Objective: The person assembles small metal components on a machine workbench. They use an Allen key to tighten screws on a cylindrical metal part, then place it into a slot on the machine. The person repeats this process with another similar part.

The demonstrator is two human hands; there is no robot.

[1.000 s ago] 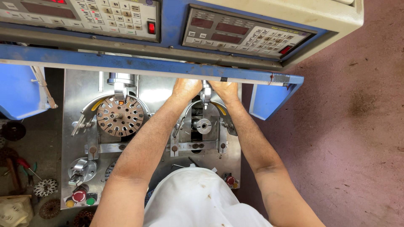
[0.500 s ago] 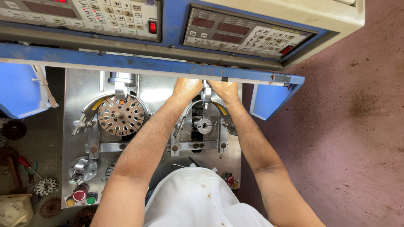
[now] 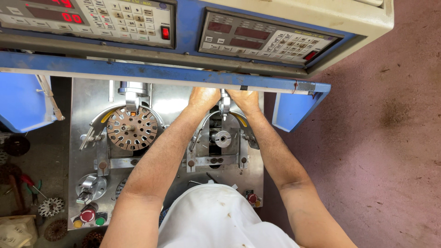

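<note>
Head view, looking straight down. My left hand (image 3: pixel 203 97) and right hand (image 3: pixel 246 99) reach forward side by side to the vertical metal spindle (image 3: pixel 224 104) at the far end of the right winding station. The spindle's long axis runs away from me, its tip pointing back toward the bare round hub (image 3: pixel 223 138) just below it. My fingers (image 3: pixel 212 93) pass under the blue front edge (image 3: pixel 151 73) of the machine; I cannot tell how far they are curled or whether they grip anything. On the left station a slotted stator disc (image 3: pixel 132 128) lies flat on its mount, face up, beneath a second spindle. The steel surface (image 3: pixel 87 101) carries red, yellow and green push buttons (image 3: pixel 87 216) at its near left corner. Two control panels (image 3: pixel 264 39) with keypads and red displays sit above. The floor (image 3: pixel 381 151) to the right is worn reddish-brown; loose stator discs (image 3: pixel 50 206) lie at lower left.
</note>
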